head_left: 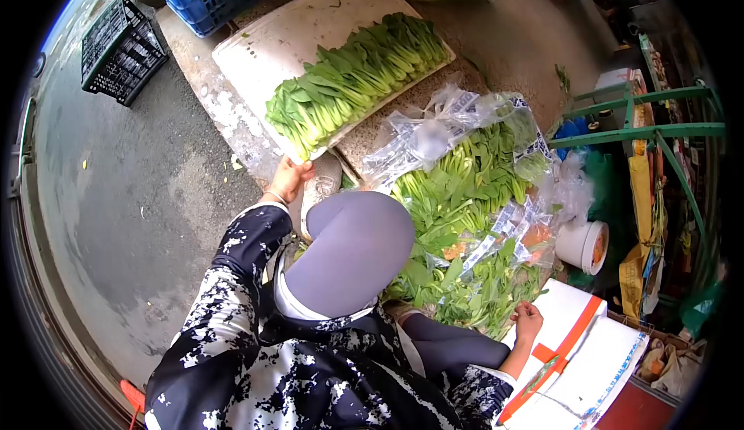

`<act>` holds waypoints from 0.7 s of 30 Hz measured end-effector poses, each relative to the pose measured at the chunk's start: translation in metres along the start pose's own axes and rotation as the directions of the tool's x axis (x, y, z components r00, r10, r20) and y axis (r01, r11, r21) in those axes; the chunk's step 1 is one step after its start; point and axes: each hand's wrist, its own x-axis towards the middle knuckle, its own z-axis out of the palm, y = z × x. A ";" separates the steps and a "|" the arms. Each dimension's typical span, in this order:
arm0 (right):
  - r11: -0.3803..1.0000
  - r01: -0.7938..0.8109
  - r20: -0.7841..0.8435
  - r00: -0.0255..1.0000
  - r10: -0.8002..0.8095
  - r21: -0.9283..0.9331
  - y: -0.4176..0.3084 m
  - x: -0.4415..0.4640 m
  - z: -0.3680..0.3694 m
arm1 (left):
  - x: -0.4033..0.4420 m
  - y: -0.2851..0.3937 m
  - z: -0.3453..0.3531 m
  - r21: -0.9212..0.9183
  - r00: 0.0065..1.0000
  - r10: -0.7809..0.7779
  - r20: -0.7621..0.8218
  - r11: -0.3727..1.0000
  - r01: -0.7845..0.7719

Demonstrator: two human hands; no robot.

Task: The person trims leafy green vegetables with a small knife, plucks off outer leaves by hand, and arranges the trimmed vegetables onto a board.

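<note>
Leafy greens (353, 81) lie side by side in a long row on a white foam board (283, 46), their pale stems toward me. At the board's near corner is my left hand (288, 180), its fingers closed right against the stem ends. Whether they pinch a stem or the board's edge is hard to make out. On my other side, my right hand (528, 321) hovers by the loose greens and the white box, its fingers loosely curled with nothing visible in them. A heap of loose greens (457, 190) lies on and around clear printed plastic wrapping (430, 137).
A blue crate (190, 0) stands beyond the board, and a black crate (120, 50) on the pavement to the left. A white bucket (583, 246), green metal frame (635, 131) and white box with red tape (570, 352) are at right. My knee (360, 236) rises between my hands.
</note>
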 end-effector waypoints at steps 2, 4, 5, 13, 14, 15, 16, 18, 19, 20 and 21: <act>1.000 -0.017 0.013 1.000 0.018 -0.017 -0.006 -0.003 0.001 | -0.001 0.019 -0.022 0.057 0.999 -0.026 -0.028 0.998 0.027; 1.000 -0.014 0.041 0.999 0.015 -0.025 -0.003 -0.003 0.002 | -0.005 0.037 -0.042 0.079 0.999 -0.031 -0.034 0.996 0.033; 0.999 -0.017 0.058 0.998 0.020 -0.052 0.002 -0.002 0.000 | -0.005 0.042 -0.050 0.105 0.996 -0.021 -0.081 0.994 0.029; 0.986 0.000 0.068 0.998 0.012 -0.165 0.005 -0.020 -0.006 | -0.009 0.068 -0.042 0.189 0.858 -0.164 -0.487 0.939 0.286; 0.987 -0.012 0.072 0.997 0.024 -0.161 0.001 -0.024 -0.005 | -0.029 0.081 -0.012 0.158 0.866 -0.182 -0.466 0.946 0.283; 0.987 -0.018 0.081 0.996 0.031 -0.158 -0.002 -0.028 -0.002 | -0.047 0.091 0.016 0.122 0.872 -0.198 -0.448 0.953 0.279; 0.990 -0.007 0.122 0.992 0.025 -0.141 -0.004 -0.031 0.002 | -0.043 0.097 0.018 0.136 0.949 -0.132 -0.287 0.975 0.177; 0.996 0.017 0.238 0.971 0.004 -0.087 -0.010 -0.033 0.018 | -0.110 0.139 0.120 0.220 0.978 0.198 -0.070 0.959 -0.178; 0.998 0.026 0.311 0.950 -0.008 -0.053 -0.016 -0.033 0.029 | -0.134 0.159 0.157 0.184 0.952 0.265 0.152 0.939 -0.290; 0.998 0.032 0.351 0.936 -0.010 -0.057 -0.021 -0.030 0.043 | -0.165 0.174 0.198 0.194 0.903 0.316 0.291 0.905 -0.380; 0.997 0.039 0.393 0.920 -0.013 -0.059 -0.027 -0.025 0.060 | -0.187 0.182 0.226 0.104 0.806 0.397 0.439 0.868 -0.485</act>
